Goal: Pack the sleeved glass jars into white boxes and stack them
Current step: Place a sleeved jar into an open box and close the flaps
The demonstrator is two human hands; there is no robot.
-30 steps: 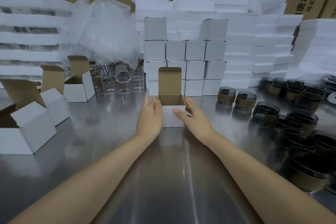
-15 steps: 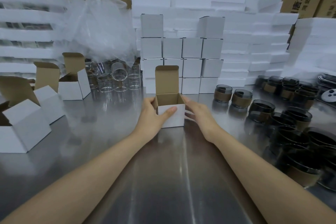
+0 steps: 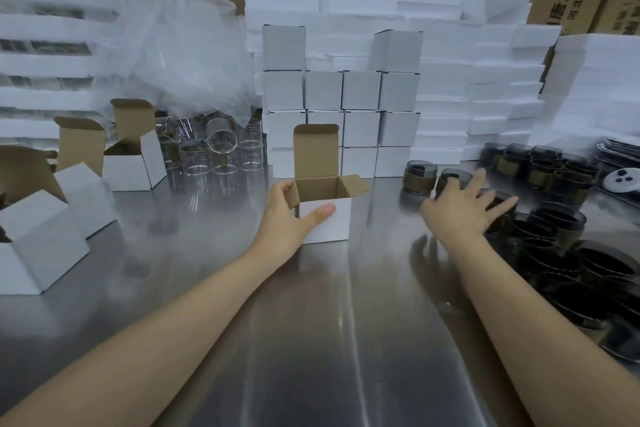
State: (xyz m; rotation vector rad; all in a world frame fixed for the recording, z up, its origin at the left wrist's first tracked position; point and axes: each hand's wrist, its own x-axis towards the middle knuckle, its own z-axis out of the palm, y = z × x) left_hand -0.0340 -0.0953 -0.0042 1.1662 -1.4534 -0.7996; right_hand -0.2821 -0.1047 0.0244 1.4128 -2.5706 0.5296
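Head view. We saw a steel table (image 3: 329, 340) running from the near edge to a wall of stock at the far side.

The left hand (image 3: 291, 218) grasped an open white box (image 3: 323, 215) at mid-table. The thumb lay across the near face and the fingers curled round the left wall. The box stood upright with its brown lid flap raised at the far side and a side flap splayed to the right. We could see nothing inside it.

The right hand (image 3: 460, 215) was released, with its fingers spread and holding nothing. It hung over the near-left edge of the sleeved glass jars (image 3: 554, 246), dark glasses with brown bands crowded along the right side. Its forefinger overlapped one jar (image 3: 450, 180) of a pair set just left of the crowd. We could not tell whether it touched.

Behind the held box stood the stack of closed white boxes (image 3: 360, 107), several rows high. White foam sheets (image 3: 450, 87) were piled behind and to the right of it.

At far left lay clear unsleeved glasses (image 3: 221, 152) under a crumpled plastic bag (image 3: 187, 52). More open boxes (image 3: 131, 163) stood along the left edge.
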